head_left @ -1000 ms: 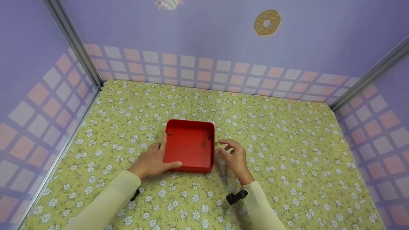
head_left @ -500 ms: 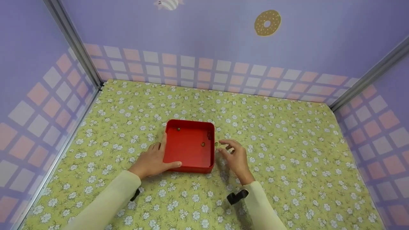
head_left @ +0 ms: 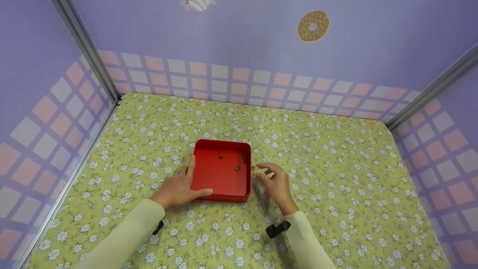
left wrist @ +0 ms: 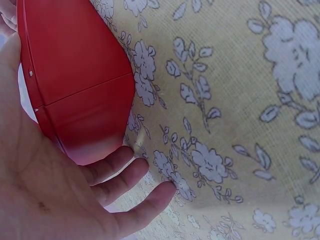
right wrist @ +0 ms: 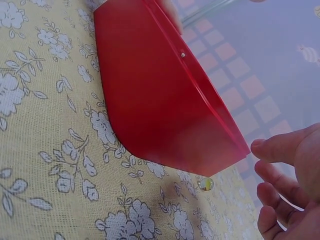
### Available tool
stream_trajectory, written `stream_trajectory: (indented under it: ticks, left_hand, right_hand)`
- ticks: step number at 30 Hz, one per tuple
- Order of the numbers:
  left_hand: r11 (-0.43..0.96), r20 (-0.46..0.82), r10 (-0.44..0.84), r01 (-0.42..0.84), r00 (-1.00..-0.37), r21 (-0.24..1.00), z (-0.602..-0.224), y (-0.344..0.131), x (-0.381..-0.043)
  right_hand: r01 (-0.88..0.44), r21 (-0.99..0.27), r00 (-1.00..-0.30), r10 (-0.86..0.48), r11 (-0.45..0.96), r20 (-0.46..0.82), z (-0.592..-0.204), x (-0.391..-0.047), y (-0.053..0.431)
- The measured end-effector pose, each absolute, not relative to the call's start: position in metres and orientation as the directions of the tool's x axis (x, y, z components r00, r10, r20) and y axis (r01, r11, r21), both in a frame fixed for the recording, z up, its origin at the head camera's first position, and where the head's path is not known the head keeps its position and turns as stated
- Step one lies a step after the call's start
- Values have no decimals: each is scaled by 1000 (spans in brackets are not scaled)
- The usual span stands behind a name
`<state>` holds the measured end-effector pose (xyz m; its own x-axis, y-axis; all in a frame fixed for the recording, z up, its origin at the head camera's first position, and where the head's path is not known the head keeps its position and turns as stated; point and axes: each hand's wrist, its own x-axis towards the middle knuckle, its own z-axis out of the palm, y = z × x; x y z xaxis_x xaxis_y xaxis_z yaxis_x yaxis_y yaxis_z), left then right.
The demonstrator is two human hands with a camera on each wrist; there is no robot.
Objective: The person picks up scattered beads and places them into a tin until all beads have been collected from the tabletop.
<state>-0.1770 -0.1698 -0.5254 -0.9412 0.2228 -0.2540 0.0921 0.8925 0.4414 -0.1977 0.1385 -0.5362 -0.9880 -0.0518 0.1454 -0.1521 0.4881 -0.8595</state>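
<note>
A square red box (head_left: 220, 179) stands on the flowered cloth in the head view. My left hand (head_left: 177, 188) holds its near left corner, thumb over the front rim and fingers along the left side. Inside lie a small marble (head_left: 220, 157) toward the back, another marble (head_left: 237, 168) nearer the right wall, and a dark cluster by that wall, too small to count. A clear marble (right wrist: 206, 184) with a yellow-green core rests on the cloth just outside the right wall. My right hand (head_left: 275, 184) hovers beside it, loosely curved fingers apart from it and holding nothing.
Flowered yellow-green cloth (head_left: 336, 168) covers the surface around the box. Purple walls with pink and white squares, joined by grey metal posts (head_left: 86, 48), enclose it at the back and both sides. A black wrist device (head_left: 277, 229) sits at the right sleeve.
Inside the box, one marble has rolled from the left wall rightward toward the middle of the back. The left hand keeps its place. The right hand has shifted only very slightly rightward.
</note>
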Motion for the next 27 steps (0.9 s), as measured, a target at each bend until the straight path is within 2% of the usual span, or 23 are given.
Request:
stream_trajectory:
  ticks: [27]
  left_hand:
    - [890, -261, 227, 91, -938, 448, -524, -170, -177]
  right_hand:
    - [-116, -862, -993, -47, 493, 107, -545, -208, 138]
